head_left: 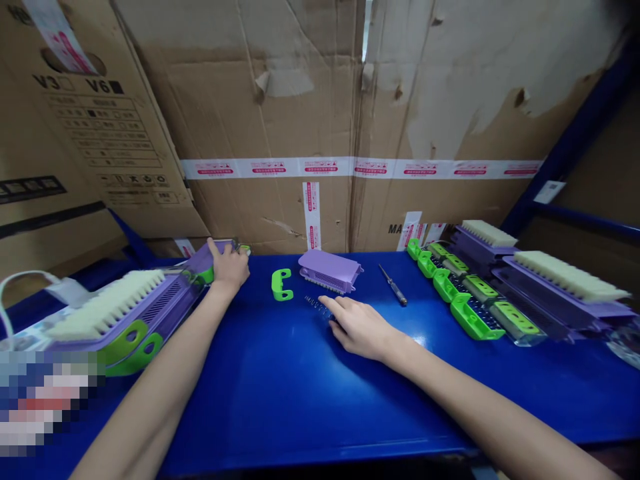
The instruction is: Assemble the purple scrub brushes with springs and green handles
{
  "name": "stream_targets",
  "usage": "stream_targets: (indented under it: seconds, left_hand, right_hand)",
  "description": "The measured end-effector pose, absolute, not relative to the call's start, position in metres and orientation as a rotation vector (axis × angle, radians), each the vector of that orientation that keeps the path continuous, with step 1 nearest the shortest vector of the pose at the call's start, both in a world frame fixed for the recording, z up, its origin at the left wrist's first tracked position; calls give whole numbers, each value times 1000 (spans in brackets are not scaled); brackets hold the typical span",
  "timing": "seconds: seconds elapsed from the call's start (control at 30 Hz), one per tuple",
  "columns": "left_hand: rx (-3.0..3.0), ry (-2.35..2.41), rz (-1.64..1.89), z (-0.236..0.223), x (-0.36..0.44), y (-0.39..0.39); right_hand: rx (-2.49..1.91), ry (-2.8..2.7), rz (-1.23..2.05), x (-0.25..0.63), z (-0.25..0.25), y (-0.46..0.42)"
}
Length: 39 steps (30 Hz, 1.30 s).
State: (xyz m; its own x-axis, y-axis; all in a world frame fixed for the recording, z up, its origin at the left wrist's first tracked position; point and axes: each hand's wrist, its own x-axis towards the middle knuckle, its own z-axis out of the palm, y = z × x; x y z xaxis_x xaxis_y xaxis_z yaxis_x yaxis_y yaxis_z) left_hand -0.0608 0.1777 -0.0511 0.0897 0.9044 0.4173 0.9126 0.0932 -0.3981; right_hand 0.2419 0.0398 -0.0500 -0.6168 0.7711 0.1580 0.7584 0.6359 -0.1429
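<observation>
I am counting one screwdriver (393,287); right of it, four green brackets (473,325) and two upturned cream brushes (570,275); left of it, one loose green bracket (275,285), one upturned cream brush (113,303).

A glossy blue surface (280,420) spreads toward six o'clock, soft glare (365,380) shining on it. At twelve o'clock, scuffed cardboard panels (240,113) form the wall — red-and-white tape (245,167) crosses them, and a narrow slit (367,30) glows pale. A printed carton (113,127) stands at ten o'clock; a blue beam (573,138) slants at two.
</observation>
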Motion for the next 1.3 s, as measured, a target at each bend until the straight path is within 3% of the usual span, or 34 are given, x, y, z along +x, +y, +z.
stream_targets:
  seconds: [0.27, 0.43, 0.57, 0.67, 0.77, 0.97, 1.1, 1.3]
  left_hand:
    - [-1763, -1754, -36, -56, -62, 180]
    - [-1847, -1650, -333, -48, -46, 170]
    - [-2203, -1426, -647, -24, -10, 136]
    - [-2686, -1074, -637, -11, 19, 95]
    - [-2795, -934, -596, -10, 33, 65]
    - [-2466, -1434, -690, -14, -7, 83]
    - [-2070, -1837, -354, -19, -34, 115]
    - [-1827, -1823, -94, -36, -37, 143]
  right_hand:
    - [-1219, -2648, 81, 242, -50, 35]
    - [-1160, -2616, 152, 243, -51, 37]
    - [-1101, -2469, 163, 246, -51, 45]
    - [-942, -2366, 123, 248, -50, 50]
    - [-776, -2299, 42, 250, -47, 52]
    - [-812, -2166, -197, 250, -47, 52]
    - [-830, -2269, -207, 247, -52, 51]
    - [-812, -2437, -267, 239, -57, 44]
